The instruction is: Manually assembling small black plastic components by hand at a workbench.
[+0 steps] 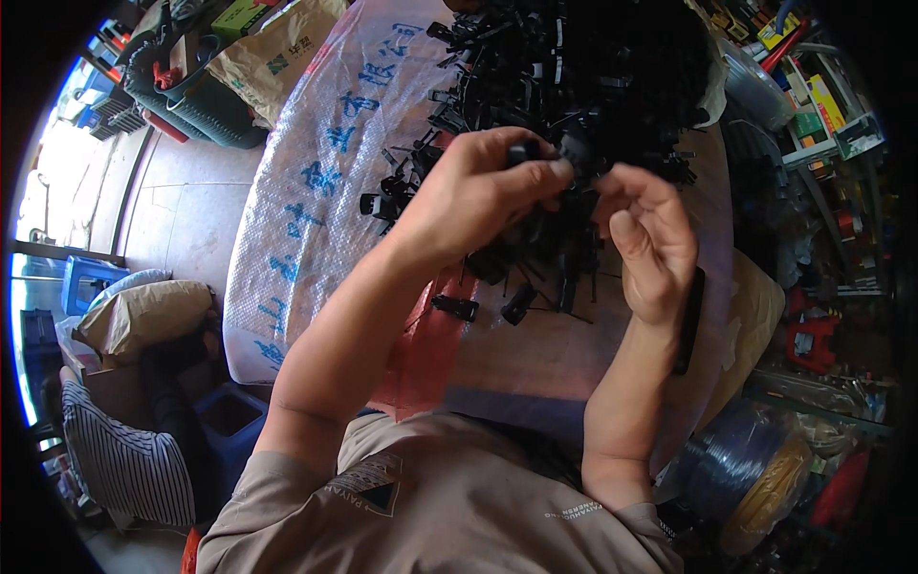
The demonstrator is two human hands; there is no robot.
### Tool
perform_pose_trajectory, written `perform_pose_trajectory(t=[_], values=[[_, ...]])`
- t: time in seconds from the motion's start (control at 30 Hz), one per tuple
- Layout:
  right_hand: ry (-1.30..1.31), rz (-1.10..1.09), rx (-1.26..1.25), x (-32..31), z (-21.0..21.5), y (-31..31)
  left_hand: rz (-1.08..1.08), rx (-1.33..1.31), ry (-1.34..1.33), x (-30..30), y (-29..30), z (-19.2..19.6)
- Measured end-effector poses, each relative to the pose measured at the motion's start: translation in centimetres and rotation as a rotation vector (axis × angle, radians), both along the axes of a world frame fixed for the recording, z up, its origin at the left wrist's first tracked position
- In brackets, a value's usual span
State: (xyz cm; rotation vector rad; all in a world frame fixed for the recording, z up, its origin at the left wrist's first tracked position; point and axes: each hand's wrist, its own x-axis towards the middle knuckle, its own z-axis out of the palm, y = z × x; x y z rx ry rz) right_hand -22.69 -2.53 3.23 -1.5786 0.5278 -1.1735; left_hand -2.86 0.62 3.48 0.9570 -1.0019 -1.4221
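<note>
Over a large heap of small black plastic parts (612,67), my left hand (488,187) is closed on a black plastic part (577,148), with the thumb pressed along its near side. The hand hides much of that part, and its exact kind cannot be made out. Just to the right is my right hand (652,239), its fingers bent and slightly blurred, the thumb apart from them. Nothing shows between them. Loose black pieces (519,302) with thin prongs lie at the heap's near edge, below my hands.
White woven sheeting (287,220) with blue writing covers the table. A paper sack (273,67) stands at the far left. Someone in striped clothing (139,459) is at the lower left by a blue stool (229,411). Shelves (841,143) and a wrapped coil (741,469) line the right.
</note>
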Motion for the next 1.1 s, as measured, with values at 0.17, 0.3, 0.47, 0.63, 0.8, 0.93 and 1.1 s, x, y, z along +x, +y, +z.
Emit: perform_pose_trajectory(t=[0.17,0.3,0.47,0.63,0.8,0.93,1.1], values=[[0.058,0.125,-0.132,-0.2,0.0,0.0,-0.085,0.110,0.242,0.3,0.1,-0.1],[0.007,0.048,0.003,-0.1,-0.2,0.1,-0.089,0.062,0.199,0.0,0.2,0.1],[0.201,-0.080,0.046,-0.3,0.0,0.0,-0.191,-0.092,-0.183,-0.8,0.7,0.4],[0.294,-0.089,0.107,-0.3,0.5,0.5,-0.106,-0.213,-0.577,-0.6,0.8,0.1],[0.249,0.038,0.153,-0.6,0.2,0.3,-0.139,-0.168,-0.667,-0.9,0.8,1.0],[0.174,-0.016,0.140,0.3,0.0,0.4,-0.089,-0.173,-0.355,-0.9,0.7,-0.5],[0.149,-0.227,-0.113,1.3,0.2,1.2,0.003,-0.055,0.249,-1.1,-0.6,-0.9]])
